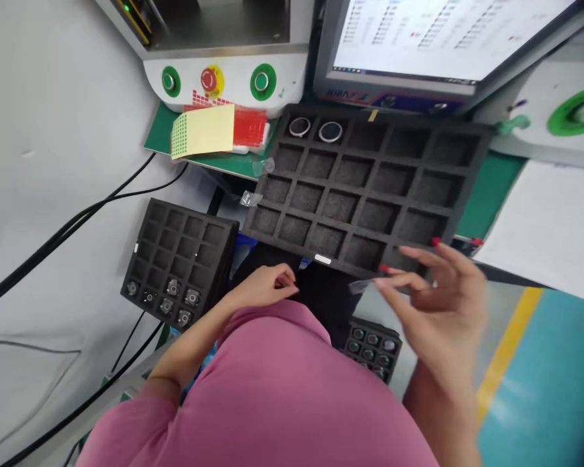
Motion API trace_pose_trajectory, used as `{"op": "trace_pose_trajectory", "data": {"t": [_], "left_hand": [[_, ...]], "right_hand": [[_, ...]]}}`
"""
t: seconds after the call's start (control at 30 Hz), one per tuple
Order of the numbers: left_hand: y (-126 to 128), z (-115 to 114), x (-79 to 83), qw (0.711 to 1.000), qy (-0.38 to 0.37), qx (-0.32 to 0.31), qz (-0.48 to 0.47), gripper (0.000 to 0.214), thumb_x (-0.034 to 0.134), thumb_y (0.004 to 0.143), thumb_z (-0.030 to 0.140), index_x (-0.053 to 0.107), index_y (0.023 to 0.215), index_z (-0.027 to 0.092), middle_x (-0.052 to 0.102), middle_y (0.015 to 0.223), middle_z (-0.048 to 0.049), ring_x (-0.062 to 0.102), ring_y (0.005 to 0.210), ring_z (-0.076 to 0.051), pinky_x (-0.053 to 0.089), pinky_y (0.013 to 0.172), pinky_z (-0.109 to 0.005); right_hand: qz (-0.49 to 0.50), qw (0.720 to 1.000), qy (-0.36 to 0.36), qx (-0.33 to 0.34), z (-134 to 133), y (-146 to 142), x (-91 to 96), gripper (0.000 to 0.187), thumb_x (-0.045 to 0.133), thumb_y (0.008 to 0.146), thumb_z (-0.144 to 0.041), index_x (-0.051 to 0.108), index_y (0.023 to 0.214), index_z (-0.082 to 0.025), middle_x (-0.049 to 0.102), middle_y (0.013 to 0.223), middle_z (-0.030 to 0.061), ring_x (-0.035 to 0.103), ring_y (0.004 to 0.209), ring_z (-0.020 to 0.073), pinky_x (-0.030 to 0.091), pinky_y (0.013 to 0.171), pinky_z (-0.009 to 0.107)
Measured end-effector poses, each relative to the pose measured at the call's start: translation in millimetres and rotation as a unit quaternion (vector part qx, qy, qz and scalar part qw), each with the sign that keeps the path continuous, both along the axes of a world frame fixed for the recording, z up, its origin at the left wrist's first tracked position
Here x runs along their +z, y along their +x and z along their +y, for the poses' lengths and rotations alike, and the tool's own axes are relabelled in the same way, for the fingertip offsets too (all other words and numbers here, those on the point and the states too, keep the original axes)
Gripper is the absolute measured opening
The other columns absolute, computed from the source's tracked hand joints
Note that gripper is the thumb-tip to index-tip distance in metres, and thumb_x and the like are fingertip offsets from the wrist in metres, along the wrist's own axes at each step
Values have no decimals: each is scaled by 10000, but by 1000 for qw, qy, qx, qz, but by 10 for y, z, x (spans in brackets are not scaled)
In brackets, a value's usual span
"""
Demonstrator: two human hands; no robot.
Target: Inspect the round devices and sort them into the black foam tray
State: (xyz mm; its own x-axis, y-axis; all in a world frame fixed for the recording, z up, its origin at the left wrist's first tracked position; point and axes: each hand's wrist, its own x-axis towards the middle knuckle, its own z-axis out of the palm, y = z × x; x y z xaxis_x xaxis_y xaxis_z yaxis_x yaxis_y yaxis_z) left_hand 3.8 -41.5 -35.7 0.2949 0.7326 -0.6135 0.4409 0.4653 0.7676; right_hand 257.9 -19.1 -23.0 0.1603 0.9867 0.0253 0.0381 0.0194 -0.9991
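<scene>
My left hand [267, 285] is curled in a pinch just below the near edge of a large black foam tray [360, 188]; what it pinches is too small to make out. My right hand [433, 292] hovers at the tray's near right corner, fingers apart, with a small clear strip of film [363, 285] at its fingertips. Two round lens parts [315, 130] sit in the tray's far left cells. A small white tag [322, 259] lies on the tray's near rim.
A smaller black foam tray [180, 259] with several small parts stands at left, another tray [374, 347] of lenses sits low by my lap. Sticker sheets [217, 130] lie before a machine with green and red buttons [213, 79]. A monitor [433, 39] is behind. Cables [78, 220] cross left.
</scene>
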Motion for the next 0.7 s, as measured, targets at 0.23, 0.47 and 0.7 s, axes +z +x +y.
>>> {"op": "trace_pose_trajectory", "data": {"t": [0.23, 0.47, 0.7], "left_hand": [[-275, 94, -232, 996, 45, -6, 74, 156, 582, 828, 353, 634, 796, 209, 741, 811, -58, 713, 809, -227, 555, 789, -351], [-385, 283, -171, 991, 80, -6, 105, 268, 539, 825, 471, 647, 808, 227, 752, 837, -61, 730, 836, -254, 573, 806, -381], [-540, 314, -118, 990, 89, 21, 109, 261, 569, 794, 471, 660, 792, 226, 757, 811, -50, 737, 801, -245, 582, 782, -363]], "right_hand": [[-26, 976, -36, -214, 766, 1006, -270, 748, 865, 503, -265, 505, 1159, -248, 591, 1034, 20, 614, 629, 104, 560, 916, 462], [-30, 984, -78, -159, 1432, 1054, -523, 763, 850, 454, -301, 537, 1145, -218, 613, 989, 1, 594, 620, 103, 593, 694, 381], [-54, 979, -108, -163, 1460, 974, -767, 880, 874, 419, -243, 497, 1213, -208, 577, 1014, -1, 596, 642, 94, 566, 625, 305]]}}
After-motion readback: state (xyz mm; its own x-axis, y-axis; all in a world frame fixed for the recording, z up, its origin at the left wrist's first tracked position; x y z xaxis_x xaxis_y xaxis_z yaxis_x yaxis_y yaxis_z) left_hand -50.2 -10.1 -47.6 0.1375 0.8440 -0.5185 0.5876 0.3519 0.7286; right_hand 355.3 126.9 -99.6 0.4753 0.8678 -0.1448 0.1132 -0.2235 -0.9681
